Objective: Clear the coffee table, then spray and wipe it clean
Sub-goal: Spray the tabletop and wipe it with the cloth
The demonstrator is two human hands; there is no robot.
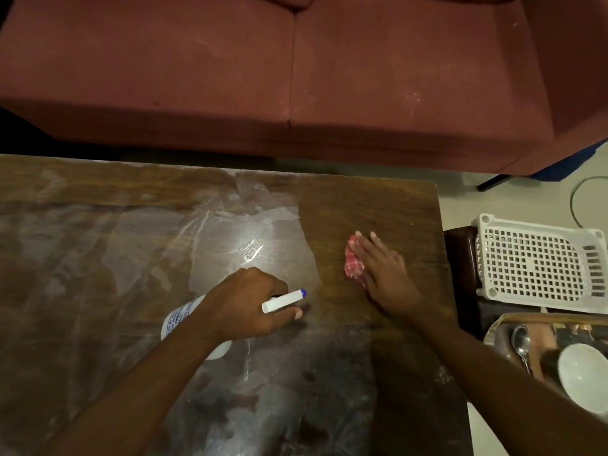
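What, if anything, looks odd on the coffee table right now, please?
Whitish, streaky film covers most of the coffee table; only the strip around the red cloth under the right hand looks clean.

**A home living room**

A dark red, two-cushion sofa (296, 77) fills the far side, with a low wooden bench (98, 258) just before it. At the right are a white plastic basket (533, 258) and a tray (500, 320) carrying a spoon (521, 340) and bowl (582, 376)

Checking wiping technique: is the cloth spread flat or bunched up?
Bunched: the red checked cloth sits crumpled under the flat right hand.
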